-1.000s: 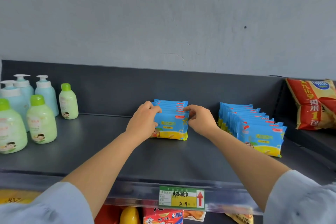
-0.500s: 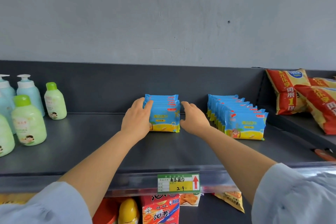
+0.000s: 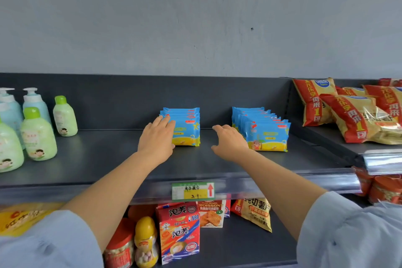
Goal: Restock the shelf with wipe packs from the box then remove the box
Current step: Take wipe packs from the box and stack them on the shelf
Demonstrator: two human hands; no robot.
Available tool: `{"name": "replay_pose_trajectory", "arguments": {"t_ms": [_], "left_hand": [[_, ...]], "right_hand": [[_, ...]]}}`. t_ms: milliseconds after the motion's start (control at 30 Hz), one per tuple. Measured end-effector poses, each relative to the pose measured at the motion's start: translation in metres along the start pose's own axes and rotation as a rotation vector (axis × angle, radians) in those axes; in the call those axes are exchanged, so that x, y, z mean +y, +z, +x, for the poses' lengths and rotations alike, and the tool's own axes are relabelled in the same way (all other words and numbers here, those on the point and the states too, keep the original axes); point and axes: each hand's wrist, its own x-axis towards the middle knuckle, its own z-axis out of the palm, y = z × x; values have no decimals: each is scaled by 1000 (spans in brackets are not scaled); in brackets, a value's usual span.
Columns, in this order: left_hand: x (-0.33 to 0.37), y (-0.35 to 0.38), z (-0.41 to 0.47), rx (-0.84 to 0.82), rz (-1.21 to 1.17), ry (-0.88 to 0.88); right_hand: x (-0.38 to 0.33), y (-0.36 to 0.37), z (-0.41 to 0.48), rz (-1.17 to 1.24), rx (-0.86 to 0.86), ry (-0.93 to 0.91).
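Note:
Two rows of blue and yellow wipe packs stand upright on the dark shelf [image 3: 91, 159]. The left row [image 3: 187, 128] is at the middle, the right row [image 3: 267, 137] a little further right. My left hand [image 3: 157, 139] lies flat against the left side of the left row, fingers straight and touching the front pack. Between the two rows hovers my right hand [image 3: 228, 143], fingers spread, holding nothing and clear of the left row. The box is not in view.
Green and blue lotion bottles [image 3: 38, 135] stand at the shelf's left end. Red and yellow snack bags [image 3: 352, 115] lie on the neighbouring shelf at right. A price tag [image 3: 192, 190] sits on the front rail. Snack boxes and jars [image 3: 178, 230] fill the shelf below.
My right hand has let go of the left row and drawn away to the right. My left hand stays against the row. The view has shifted left and down a little.

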Motion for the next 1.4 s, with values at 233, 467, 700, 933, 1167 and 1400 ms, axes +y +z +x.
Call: {"name": "replay_pose_trajectory", "arguments": {"t_ms": [233,467,700,933,1167,1400], "left_hand": [[56,-36,-54,1,-58,-77],[125,-60,-118,-13,-83,-93],[172,-77,-160,-39,-91,-54],[210,-61,-198,-128,-129,37],[259,-35,-237,-222,-206,137],[327,-3,-264,-305,-249,233]], "right_hand": [[37,-25,-63,-21,4,-50],[81,-41,-141,-16,-8,-77],[118,-48,-203,-46,-49,-17],[148,-38,-271,-141,-149,73],[184,-20,-339,-183,-255,157],[235,-2,-391,-195,-353,232]]}}
